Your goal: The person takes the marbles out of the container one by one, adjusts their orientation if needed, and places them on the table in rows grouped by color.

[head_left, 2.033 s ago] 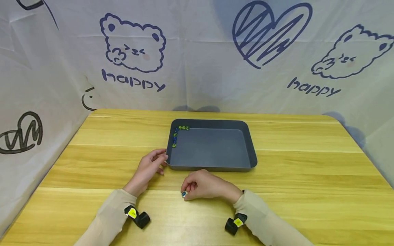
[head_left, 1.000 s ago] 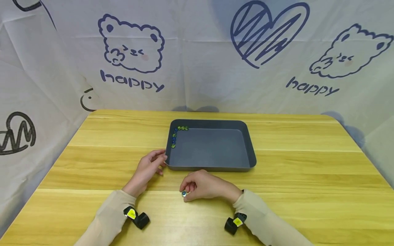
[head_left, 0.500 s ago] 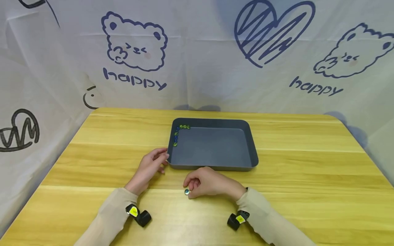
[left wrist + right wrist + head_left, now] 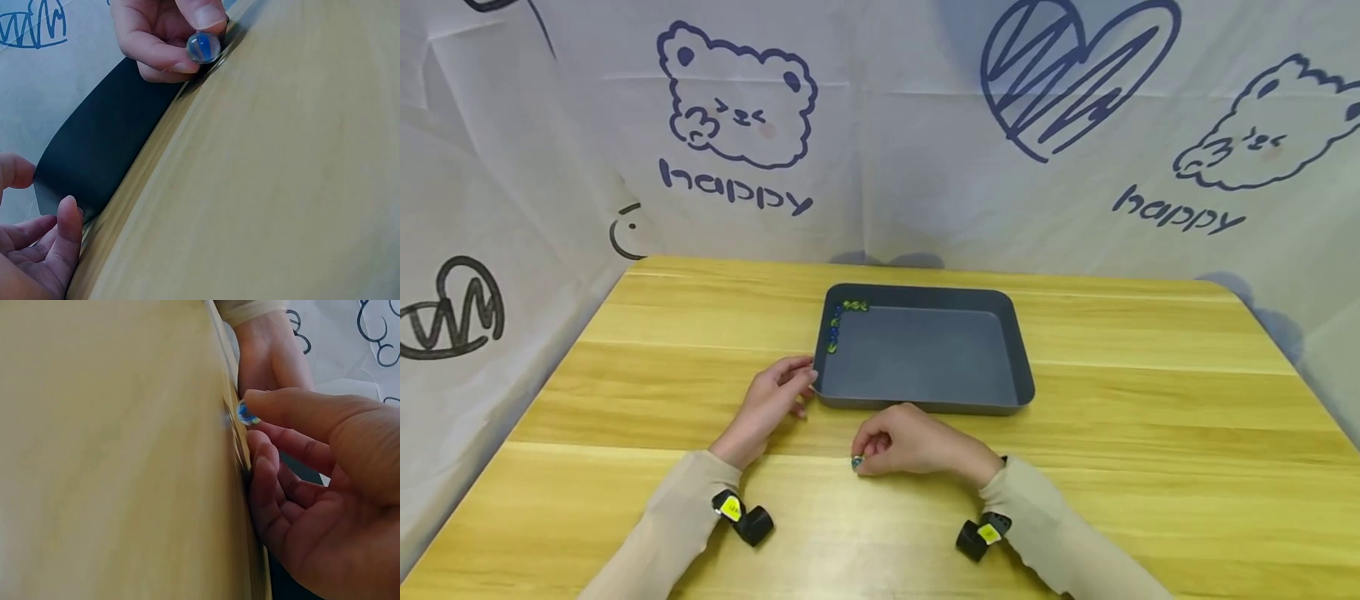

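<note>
Pinched between the thumb and index finger of my right hand (image 4: 910,439) is a clear glass marble (image 4: 204,47) with blue inside. It is held low over the table, in front of a dark grey rectangular tray (image 4: 925,358). The right wrist view shows the other fingers curled beneath the marble. My left hand (image 4: 767,410) touches the tray's left front corner with relaxed fingertips. Several yellow-green and blue marbles (image 4: 832,339) form an L inside the tray, along its left wall and the start of its back wall.
The light wooden table (image 4: 1150,417) stretches around the tray. Behind and to the left hangs a white cloth (image 4: 895,167) with drawn bears, a heart and writing. Each sleeve bears a small black wrist camera (image 4: 757,525).
The marble has been turned slightly in the right fingertips and stays pinched. The left hand keeps to the tray corner, and the row of marbles looks the same. The head view has shifted a little.
</note>
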`<state>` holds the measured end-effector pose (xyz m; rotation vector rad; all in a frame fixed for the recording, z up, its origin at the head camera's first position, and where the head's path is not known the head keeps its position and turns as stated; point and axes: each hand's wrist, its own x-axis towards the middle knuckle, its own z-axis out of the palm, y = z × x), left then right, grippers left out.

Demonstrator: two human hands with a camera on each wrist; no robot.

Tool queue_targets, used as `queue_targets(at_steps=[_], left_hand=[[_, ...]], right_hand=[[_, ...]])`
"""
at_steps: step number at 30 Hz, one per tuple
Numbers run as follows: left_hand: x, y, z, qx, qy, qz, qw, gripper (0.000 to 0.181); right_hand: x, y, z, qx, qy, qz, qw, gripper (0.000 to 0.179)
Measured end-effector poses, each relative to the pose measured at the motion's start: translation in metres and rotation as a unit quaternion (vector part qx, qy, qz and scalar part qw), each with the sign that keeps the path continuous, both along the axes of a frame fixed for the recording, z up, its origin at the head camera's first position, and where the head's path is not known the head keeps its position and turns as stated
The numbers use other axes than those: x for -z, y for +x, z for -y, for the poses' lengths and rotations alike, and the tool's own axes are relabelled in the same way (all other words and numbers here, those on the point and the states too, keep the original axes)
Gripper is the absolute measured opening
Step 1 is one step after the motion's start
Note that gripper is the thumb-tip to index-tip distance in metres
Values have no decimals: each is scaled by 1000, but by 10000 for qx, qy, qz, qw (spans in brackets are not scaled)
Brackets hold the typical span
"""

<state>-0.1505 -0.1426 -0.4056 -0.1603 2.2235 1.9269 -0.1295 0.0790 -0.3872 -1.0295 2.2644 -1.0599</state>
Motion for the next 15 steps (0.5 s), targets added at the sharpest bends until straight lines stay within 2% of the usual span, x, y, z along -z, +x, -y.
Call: queue_targets(at_steps=[9,15], left_hand=[[2,0,2,103,42,34,9999,43],[0,0,2,89,53,-3,9999,42]], right_hand=[[-3,0,19,-18,-190,-298,9994,9],[-1,1,22,91,-16,-366,9993,7]])
